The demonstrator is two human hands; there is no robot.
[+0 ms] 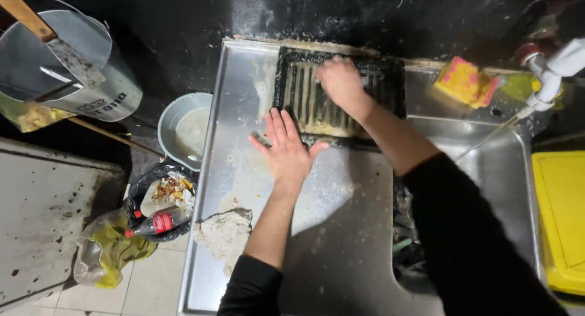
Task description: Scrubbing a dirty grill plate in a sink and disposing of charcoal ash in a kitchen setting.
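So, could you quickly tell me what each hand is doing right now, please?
Left hand: open, fingers spread, pressed flat at the near edge of the ribbed grill tray.
Right hand: curled on the tray; whether it holds anything cannot be told.

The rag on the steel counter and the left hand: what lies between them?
In the head view, only bare wet counter lies between the rag and the left hand.

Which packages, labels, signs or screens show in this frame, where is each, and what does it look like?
Plastic bottle: lies in the black rubbish bag on the floor left of the steel counter; clear, dark drink, red cap, red label.
Metal bucket: upper left, grey, with dark printed lettering on its side.
Crumpled wrappers: in the same bag, whitish and orange.
No signs or screens.
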